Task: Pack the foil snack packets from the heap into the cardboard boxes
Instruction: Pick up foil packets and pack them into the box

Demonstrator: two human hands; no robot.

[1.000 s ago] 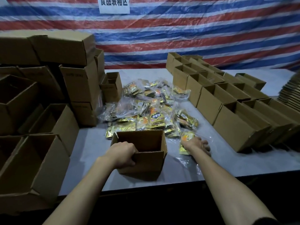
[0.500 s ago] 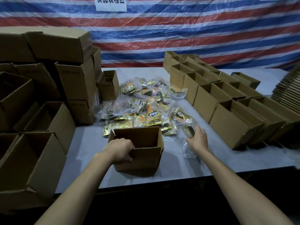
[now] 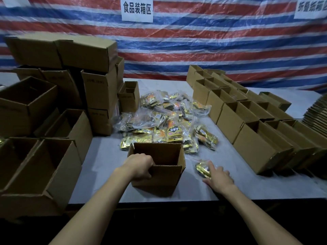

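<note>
Packet (image 3: 203, 169) dragged beside box (image 3: 159, 175), near table (image 3: 256, 190) edge

Heap (image 3: 164, 121) behind box (image 3: 157, 177) (on table (image 3: 106, 160)); stacks (image 3: 95, 89) L, rows (image 3: 247, 121) R.

**A:** Any signs?
**B:** A white sheet (image 3: 137, 8) hangs on the striped tarp (image 3: 212, 41) at top centre. Black characters: 食品装箱区.
**A:** Any others?
**B:** A second sheet (image 3: 310, 7) sits in the top right corner, blurred. It reads roughly 折叠纸箱, and the frame edge clips its last character.
**A:** Anything on the cartons or packets?
**B:** A stacked box (image 3: 99, 89) has faint dark print on its side, too small to read. One foil packet (image 3: 174, 130) in the heap bears a black label with pale characters, not legible.
</note>
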